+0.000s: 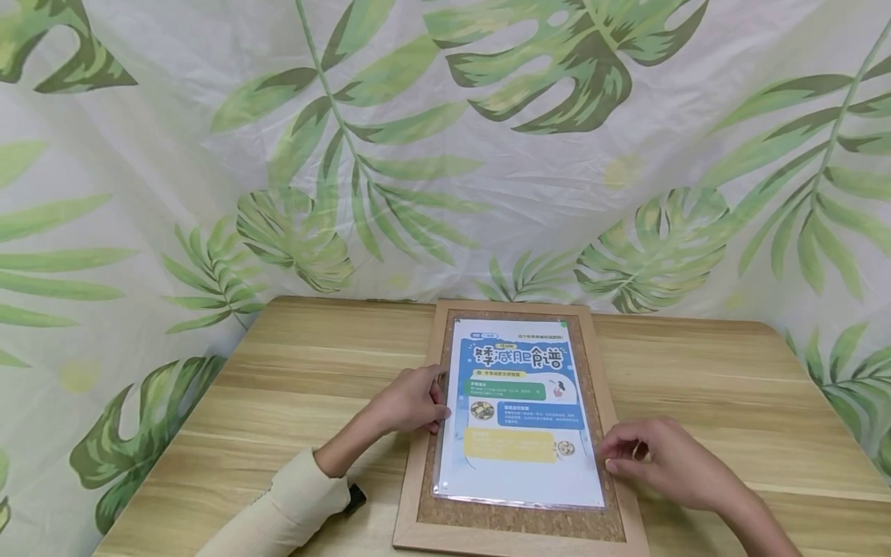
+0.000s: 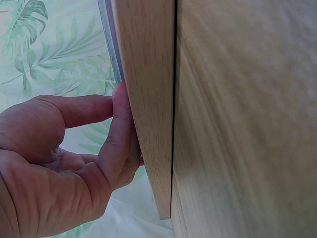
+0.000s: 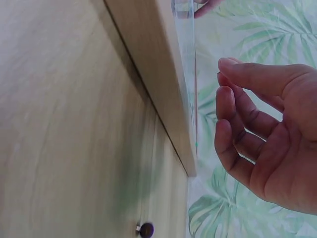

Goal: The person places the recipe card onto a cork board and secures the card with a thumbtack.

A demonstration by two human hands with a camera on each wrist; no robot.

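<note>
Poster [image 1: 518, 418], one, white and blue with green, blue and yellow text panels, in a clear cover [image 1: 515, 501]; lying flat on the cork board [image 1: 515, 523], face up, its lower edge leaving a strip of cork bare. Green dot [image 1: 563, 324], one, at the poster's upper right corner on the board. Left hand [image 1: 412, 398], one: at the board's left side, reaching over its frame [image 1: 522, 540] to the poster's left edge; thumb and index tips brought together there, remaining fingers bent; whether the cover's edge lies between them cannot be told. Right hand [image 1: 664, 460], one: at the board's right side, over the frame and near the poster's lower right part; thumb and index tips pinched together on a tiny item [image 3: 218, 73], dark-tipped, too small to identify; other fingers curled, fingertips clear of the board in the right wrist view. Forearms: both slanting in from the near side, one on each side of the board; left in a cream cuff [image 1: 306, 495], right bare as far as seen. Table [image 1: 230, 449], wood-grained, beneath the board. Cloth [image 1: 390, 139], pale with green leaf print, hanging behind the board.
</note>
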